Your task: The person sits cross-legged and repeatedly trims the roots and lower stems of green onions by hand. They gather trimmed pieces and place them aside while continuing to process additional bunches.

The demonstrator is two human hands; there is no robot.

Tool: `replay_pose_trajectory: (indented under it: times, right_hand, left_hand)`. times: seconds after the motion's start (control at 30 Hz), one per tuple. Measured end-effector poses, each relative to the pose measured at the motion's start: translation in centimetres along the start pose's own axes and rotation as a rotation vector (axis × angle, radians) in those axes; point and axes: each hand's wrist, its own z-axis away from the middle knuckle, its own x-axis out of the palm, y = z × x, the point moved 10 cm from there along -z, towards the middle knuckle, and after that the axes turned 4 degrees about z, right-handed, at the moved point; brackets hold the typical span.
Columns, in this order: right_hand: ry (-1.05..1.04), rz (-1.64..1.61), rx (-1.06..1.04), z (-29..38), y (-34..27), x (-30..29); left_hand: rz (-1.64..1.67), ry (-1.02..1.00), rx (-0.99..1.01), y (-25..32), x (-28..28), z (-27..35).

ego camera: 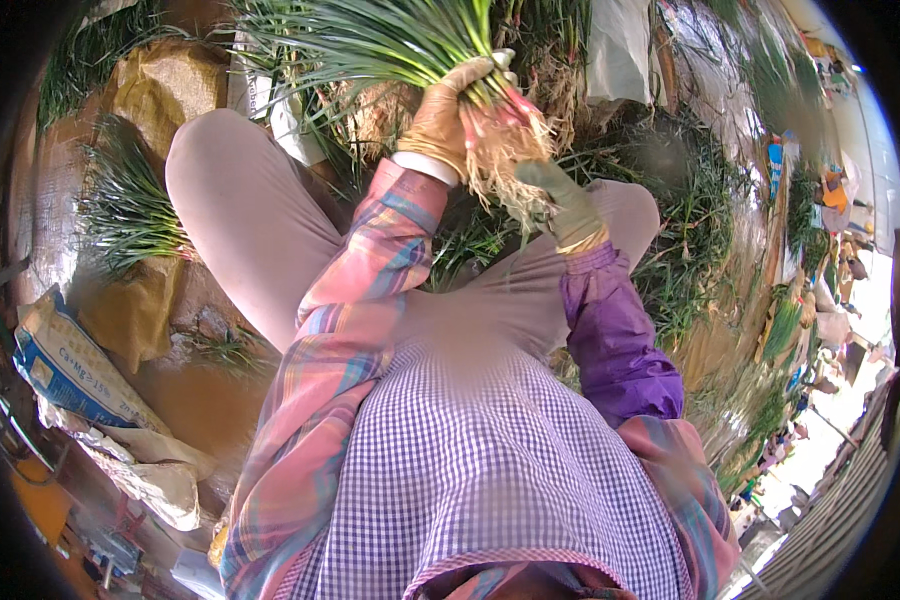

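Observation:
My left hand [444,112], in a tan glove, is closed around a bunch of green onions [420,67] in front of my knees. The long green leaves fan out to the upper left, and the reddish stem bases and pale stringy roots [506,154] hang to the lower right. My right hand [562,202], in a greenish glove, touches the root tips from below right; the roots partly cover its fingers, so whether it grips them is not plain. Cut or loose green leaves [469,244] lie between my legs.
Another bunch of green onions [131,214] lies left of my knee, near brown sacking [139,307] and a printed fertilizer bag [82,375]. More rooted bunches [375,112] stand ahead. A heap of loose greens [682,217] spreads at the right, with other people farther off.

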Motion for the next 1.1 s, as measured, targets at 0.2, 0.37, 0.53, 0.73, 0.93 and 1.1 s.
replay_pose_trajectory:
  times: [0.2, 0.37, 0.53, 0.73, 0.93, 1.1]
  right_hand:
    - [0.195, 0.092, 0.087, 4.4, 1.7, 0.8]
    - [0.466, 0.182, -0.487, 13.2, -9.5, -0.5]
    - [0.521, 0.313, -0.257, 16.1, -15.7, -1.4]
    - [0.631, 1.298, -0.177, 13.7, -14.7, -2.5]
    - [0.626, 1.466, -0.164, 11.5, -12.7, -2.6]
    - [0.613, 1.537, -0.120, 9.9, -12.2, -1.8]
  left_hand:
    - [-0.253, 0.084, 0.203, 4.6, -5.4, -1.4]
    - [-0.250, -0.059, 0.145, 6.9, -6.7, -3.0]
    - [-0.022, -0.058, 0.123, 7.9, -5.0, -2.1]
    - [0.128, -0.176, 0.308, 14.3, 9.0, 2.2]
    - [0.142, -0.426, 0.659, 26.8, 17.4, 9.3]
    - [-0.198, -0.306, 0.933, 38.9, 11.3, 18.3]
